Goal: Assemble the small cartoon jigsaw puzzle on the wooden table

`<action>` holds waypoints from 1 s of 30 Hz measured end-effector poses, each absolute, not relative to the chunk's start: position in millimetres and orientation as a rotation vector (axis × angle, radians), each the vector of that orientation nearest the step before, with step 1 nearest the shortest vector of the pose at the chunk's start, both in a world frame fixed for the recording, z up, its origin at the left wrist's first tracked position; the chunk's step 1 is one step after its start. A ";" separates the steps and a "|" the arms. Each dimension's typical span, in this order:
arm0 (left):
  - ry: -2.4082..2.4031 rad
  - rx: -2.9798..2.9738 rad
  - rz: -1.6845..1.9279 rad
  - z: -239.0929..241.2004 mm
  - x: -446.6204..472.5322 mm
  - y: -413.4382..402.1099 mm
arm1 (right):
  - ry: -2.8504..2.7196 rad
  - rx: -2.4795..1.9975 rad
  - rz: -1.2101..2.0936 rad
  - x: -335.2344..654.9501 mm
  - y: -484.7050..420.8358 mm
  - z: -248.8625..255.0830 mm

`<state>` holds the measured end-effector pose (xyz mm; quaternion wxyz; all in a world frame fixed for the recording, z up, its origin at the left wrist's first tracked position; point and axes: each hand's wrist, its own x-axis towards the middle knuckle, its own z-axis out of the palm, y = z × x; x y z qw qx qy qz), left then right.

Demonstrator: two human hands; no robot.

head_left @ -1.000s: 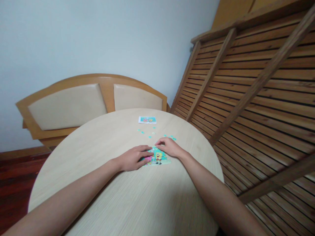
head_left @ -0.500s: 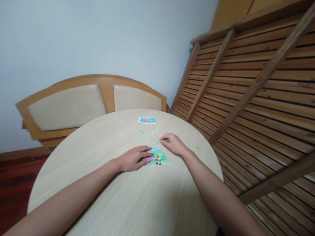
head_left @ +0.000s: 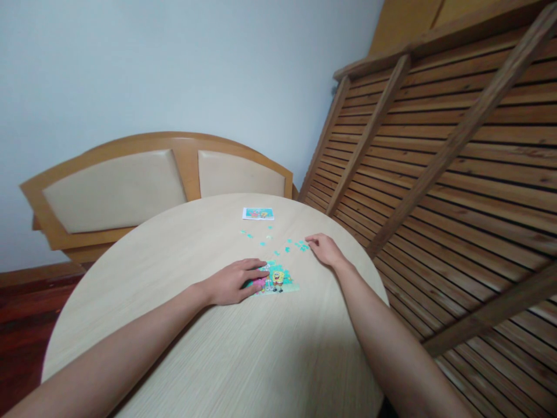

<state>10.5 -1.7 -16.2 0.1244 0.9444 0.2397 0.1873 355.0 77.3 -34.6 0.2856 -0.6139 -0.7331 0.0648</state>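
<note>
A small jigsaw puzzle (head_left: 278,280) lies flat on the round, pale wooden table (head_left: 243,354), a little past the table's middle. It shows cartoon figures, one yellow and one pink, on a turquoise ground, and its top edge looks ragged where bits are not filled in. Beyond it a scatter of loose turquoise pieces (head_left: 296,246) is spread thinly over the tabletop, each apart from the next, too small to make out singly. Farther still, near the far edge, lies a small reference picture (head_left: 258,213) with a white border and the same turquoise colours.

No box, tray or other holder shows on the table; the pieces sit bare on the wood.

The left hand (head_left: 235,280) lies palm down with its fingers stretched out flat, their tips resting on the puzzle's left side, covering part of the pink figure. It grips nothing. The forearm runs back across the table towards the near left.

The right hand (head_left: 324,249) is stretched farther out to the right of the puzzle, fingers loosely curled, their tips at the nearest loose pieces. Whether it pinches one I cannot tell.

Behind the table stands a padded wooden headboard (head_left: 143,186) against a pale wall, and a slatted wooden frame (head_left: 435,162) leans at the right.
</note>
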 end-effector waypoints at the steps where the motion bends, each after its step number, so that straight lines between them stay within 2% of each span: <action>1: 0.704 2.760 0.539 -16.4 10.4 -1.6 | -1.982 -1.633 0.185 353.3 76.7 -34.4; 11: 0.713 2.810 0.494 -15.3 10.9 -2.0 | -2.108 -1.444 0.299 335.1 68.6 -29.2; 18: 0.662 2.788 0.553 -18.7 9.3 0.4 | -2.114 -1.545 0.213 325.4 70.2 -33.8; 30: 0.699 2.797 0.461 -4.1 1.5 1.6 | -2.064 -1.615 0.258 320.5 75.0 -38.4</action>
